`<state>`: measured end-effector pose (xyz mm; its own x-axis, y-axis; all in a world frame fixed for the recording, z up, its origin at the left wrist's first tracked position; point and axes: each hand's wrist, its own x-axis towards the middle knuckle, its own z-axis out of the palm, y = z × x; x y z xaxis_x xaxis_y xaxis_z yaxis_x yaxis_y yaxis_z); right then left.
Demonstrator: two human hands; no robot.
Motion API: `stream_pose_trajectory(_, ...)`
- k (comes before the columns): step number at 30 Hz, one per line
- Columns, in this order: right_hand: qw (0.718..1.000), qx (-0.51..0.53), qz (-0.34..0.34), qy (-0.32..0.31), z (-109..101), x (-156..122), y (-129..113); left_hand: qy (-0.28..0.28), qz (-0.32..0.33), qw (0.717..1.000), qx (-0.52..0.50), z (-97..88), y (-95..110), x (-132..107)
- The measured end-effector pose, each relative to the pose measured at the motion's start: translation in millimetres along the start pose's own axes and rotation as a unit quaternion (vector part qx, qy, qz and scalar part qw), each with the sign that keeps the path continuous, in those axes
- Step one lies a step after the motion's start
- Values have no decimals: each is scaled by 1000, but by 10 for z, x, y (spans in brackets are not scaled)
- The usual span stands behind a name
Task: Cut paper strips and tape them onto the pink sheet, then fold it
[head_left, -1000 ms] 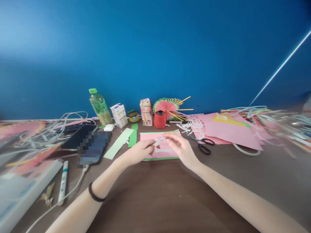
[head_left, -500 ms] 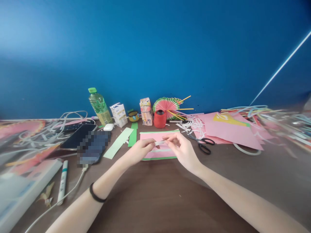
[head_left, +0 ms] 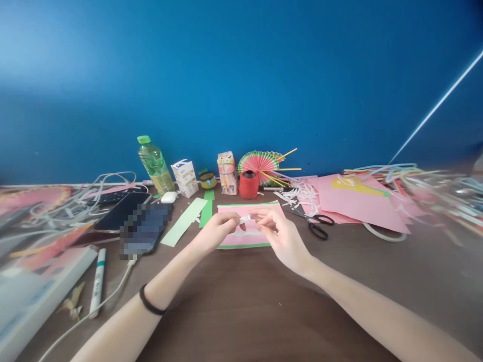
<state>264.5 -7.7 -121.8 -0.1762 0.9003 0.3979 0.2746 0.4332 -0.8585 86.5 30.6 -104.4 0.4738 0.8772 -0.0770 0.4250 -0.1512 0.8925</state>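
My left hand (head_left: 215, 232) and my right hand (head_left: 281, 234) meet above a pink card with a green border (head_left: 245, 239) that lies flat on the brown table (head_left: 241, 301). Between their fingertips they pinch a small white paper strip (head_left: 246, 219), one hand at each end. The strip hangs just over the card's upper half. A black band circles my left wrist (head_left: 150, 302).
Black scissors (head_left: 316, 225) lie right of the card. A red thread spool (head_left: 248, 184), paper fan (head_left: 260, 163), green bottle (head_left: 153, 165) and small cartons stand by the blue wall. Phones (head_left: 145, 226), cables and a marker (head_left: 97, 281) lie left. Pink sheets (head_left: 358, 203) and paper strips lie right.
Both hands have drawn slightly closer together and toward me, still pinching the white strip. My right fingers have curled tighter around its end.
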Motion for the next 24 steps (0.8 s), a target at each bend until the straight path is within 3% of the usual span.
stream_pose_trajectory(7, 999, 2, -25, -23, -19, -3, -16, 18, 5, 996, -83, 14, -104, 47)
stream_pose_trajectory(10, 998, 45, -37, -2, -11, 0, -21, 65, 6, 992, -108, -63, -131, 69)
stream_pose_trajectory(12, 998, 56, -38, 13, -4, 8, -13, 107, 6, 993, -52, -164, -148, 80)
stream_pose_trajectory(15, 998, 47, -24, 26, -5, 30, 12, 145, -12, 979, 140, -329, -236, 102)
stream_pose_trajectory(19, 999, 50, 0, 17, -23, 65, 44, 100, 1, 911, 401, -442, -475, 135)
stream_pose_trajectory(22, 999, 45, 23, 17, -34, 80, 68, 75, 11, 892, 445, -428, -607, 140)
stream_pose_trajectory(24, 998, 41, 39, 21, -39, 85, 92, 86, 17, 885, 457, -390, -617, 133)
